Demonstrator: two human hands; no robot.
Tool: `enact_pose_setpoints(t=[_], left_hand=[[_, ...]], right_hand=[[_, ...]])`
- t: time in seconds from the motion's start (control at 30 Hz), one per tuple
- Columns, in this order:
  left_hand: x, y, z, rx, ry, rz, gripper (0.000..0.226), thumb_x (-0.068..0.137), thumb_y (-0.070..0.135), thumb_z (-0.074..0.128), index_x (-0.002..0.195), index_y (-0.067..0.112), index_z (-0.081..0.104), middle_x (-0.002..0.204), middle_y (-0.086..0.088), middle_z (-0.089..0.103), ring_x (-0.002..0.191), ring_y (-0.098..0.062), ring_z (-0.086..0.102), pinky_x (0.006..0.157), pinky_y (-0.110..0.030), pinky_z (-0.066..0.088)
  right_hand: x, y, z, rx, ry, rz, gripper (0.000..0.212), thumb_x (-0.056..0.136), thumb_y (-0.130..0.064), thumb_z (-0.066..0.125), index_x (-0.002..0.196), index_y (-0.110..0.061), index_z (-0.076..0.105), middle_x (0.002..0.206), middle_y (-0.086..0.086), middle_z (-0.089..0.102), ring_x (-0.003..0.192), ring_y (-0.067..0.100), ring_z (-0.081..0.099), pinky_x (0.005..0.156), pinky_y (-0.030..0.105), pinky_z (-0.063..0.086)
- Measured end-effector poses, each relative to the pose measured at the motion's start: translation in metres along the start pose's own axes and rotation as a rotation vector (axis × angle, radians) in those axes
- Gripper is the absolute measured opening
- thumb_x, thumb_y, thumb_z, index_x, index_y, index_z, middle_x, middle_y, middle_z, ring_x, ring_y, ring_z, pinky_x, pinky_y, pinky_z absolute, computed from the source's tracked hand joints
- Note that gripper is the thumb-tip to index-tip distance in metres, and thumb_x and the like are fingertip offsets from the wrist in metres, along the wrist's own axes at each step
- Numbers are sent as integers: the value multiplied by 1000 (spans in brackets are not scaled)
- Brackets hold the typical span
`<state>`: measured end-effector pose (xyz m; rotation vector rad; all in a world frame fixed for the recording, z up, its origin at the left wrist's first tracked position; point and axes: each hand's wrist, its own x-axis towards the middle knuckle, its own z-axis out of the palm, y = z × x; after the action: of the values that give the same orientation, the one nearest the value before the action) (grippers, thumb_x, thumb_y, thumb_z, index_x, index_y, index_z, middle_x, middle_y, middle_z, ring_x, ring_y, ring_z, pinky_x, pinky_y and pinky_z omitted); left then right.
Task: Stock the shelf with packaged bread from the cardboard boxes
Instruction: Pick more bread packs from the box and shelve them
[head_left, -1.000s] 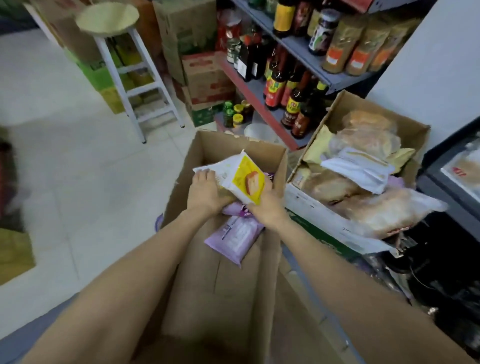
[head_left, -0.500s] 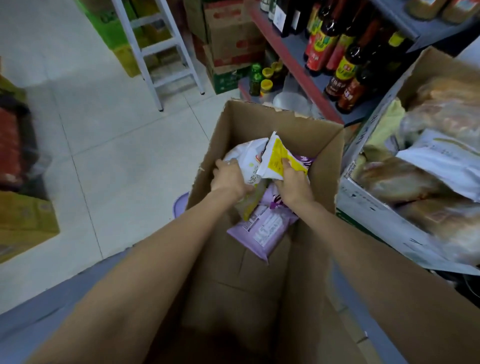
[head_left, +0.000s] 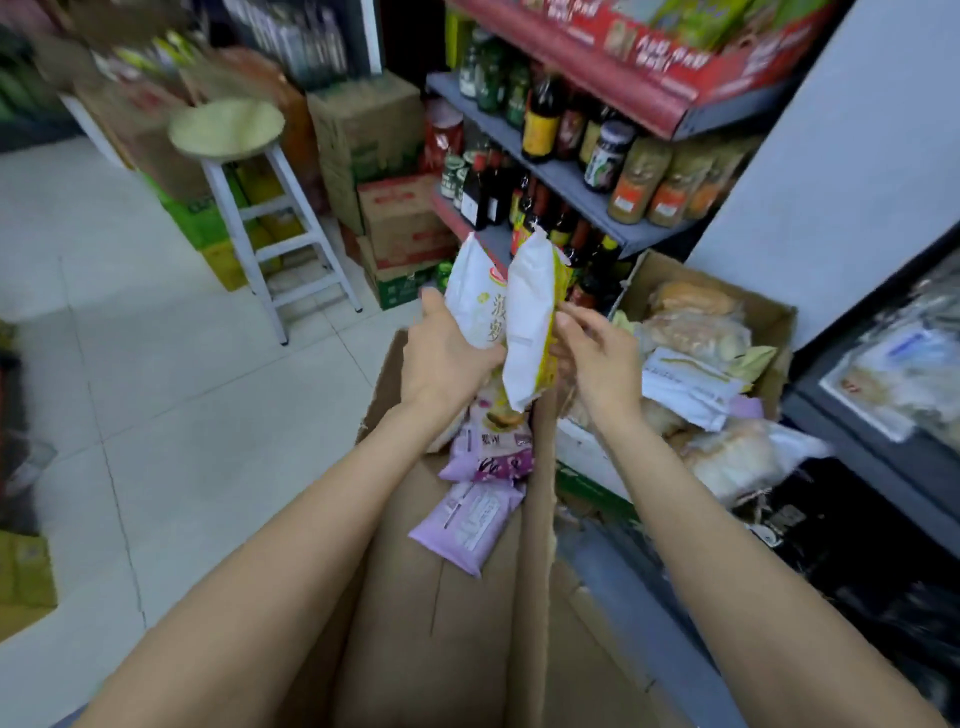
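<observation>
Head view: my left hand (head_left: 447, 358) grips a white bread packet (head_left: 475, 299) while my right hand (head_left: 597, 353) pinches a yellow-edged packet (head_left: 530, 322), both raised above the open cardboard box (head_left: 457, 623). Purple packets (head_left: 467, 525) lie inside. I judge separating the two before shelving wisest.

We hold two packets up over the near box (head_left: 457, 613), one in the left hand (head_left: 447, 353), the other (head_left: 530, 322) between both hands, the right hand (head_left: 597, 358) at its right edge. Below them, more packets (head_left: 467, 525) lie in that box. Just right of it sits a second box (head_left: 769, 322), loaves (head_left: 696, 332) piled inside. Behind that box stands the shelf (head_left: 566, 176), bottles (head_left: 540, 119) on it. Far left of the shelf, a stool (head_left: 234, 135) stands on the floor, cartons (head_left: 400, 223) stacked between the two.
</observation>
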<state>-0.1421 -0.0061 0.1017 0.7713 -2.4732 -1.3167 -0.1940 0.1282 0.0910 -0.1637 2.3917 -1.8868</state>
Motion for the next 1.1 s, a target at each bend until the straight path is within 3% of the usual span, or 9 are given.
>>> enact_pose_setpoints(t=[0.1, 0.2, 0.4, 0.5, 0.6, 0.7, 0.83, 0.97, 1.1], left_hand=[[-15, 60, -5, -51, -46, 118, 64, 72, 45, 75, 108, 10, 35, 96, -2, 56, 79, -21, 51, 54, -30, 37], [-38, 116, 5, -99, -147, 205, 70, 73, 49, 73, 118, 10, 37, 102, -2, 56, 86, -20, 56, 64, -34, 47], [-114, 227, 65, -146, -272, 383, 67, 72, 47, 76, 115, 11, 39, 110, -2, 57, 96, -20, 57, 57, -25, 45], [-163, 276, 108, -208, -248, 394, 70, 71, 45, 77, 118, 9, 40, 121, -9, 58, 110, -29, 57, 82, -37, 50], [-207, 321, 144, -251, -220, 362, 71, 71, 45, 77, 118, 9, 39, 122, -11, 57, 110, -30, 57, 84, -36, 48], [-238, 353, 169, -199, -184, 372, 71, 72, 43, 76, 119, 9, 36, 122, -13, 55, 109, -32, 56, 84, -39, 48], [-253, 375, 188, -38, -182, 445, 73, 72, 48, 74, 119, 10, 34, 116, -13, 58, 99, -35, 60, 80, -45, 52], [-248, 390, 185, 402, -203, 639, 75, 74, 51, 70, 129, 13, 35, 118, -7, 57, 107, -31, 57, 75, -38, 44], [-228, 404, 177, 850, -306, 921, 71, 75, 44, 70, 135, 25, 37, 129, -2, 55, 123, -24, 48, 112, -51, 21]], right_hand=[[-1, -32, -45, 16, 105, -41, 54, 88, -29, 64, 136, -11, 48, 117, 5, 58, 98, 11, 56, 73, 4, 45], [-11, -55, -103, 189, 114, 108, 76, 81, -44, 69, 142, -14, 35, 135, -4, 47, 117, 13, 51, 96, 24, 45], [-64, -86, -260, 186, 247, 80, 47, 60, -52, 81, 95, -23, 69, 97, -2, 73, 92, 19, 70, 89, 41, 55], [-94, -94, -339, 148, 371, 35, 52, 64, -48, 80, 105, -18, 69, 102, 1, 73, 95, 18, 69, 89, 39, 54], [-120, -97, -413, 42, 388, 89, 81, 55, -53, 69, 119, -5, 57, 113, 15, 67, 101, 31, 64, 88, 41, 52], [-147, -107, -475, -59, 348, 53, 43, 73, -23, 65, 113, -7, 56, 111, 11, 64, 100, 28, 61, 83, 35, 50], [-161, -115, -529, -264, 391, -95, 22, 78, -15, 74, 93, -16, 58, 95, 3, 65, 83, 18, 61, 68, 26, 48], [-157, -128, -554, -763, 639, -178, 34, 80, -23, 71, 110, -20, 55, 101, 0, 60, 105, 27, 55, 91, 44, 41], [-133, -140, -559, -1006, 714, -292, 41, 87, -11, 59, 125, -20, 50, 117, 6, 48, 116, 32, 41, 88, 45, 41]])
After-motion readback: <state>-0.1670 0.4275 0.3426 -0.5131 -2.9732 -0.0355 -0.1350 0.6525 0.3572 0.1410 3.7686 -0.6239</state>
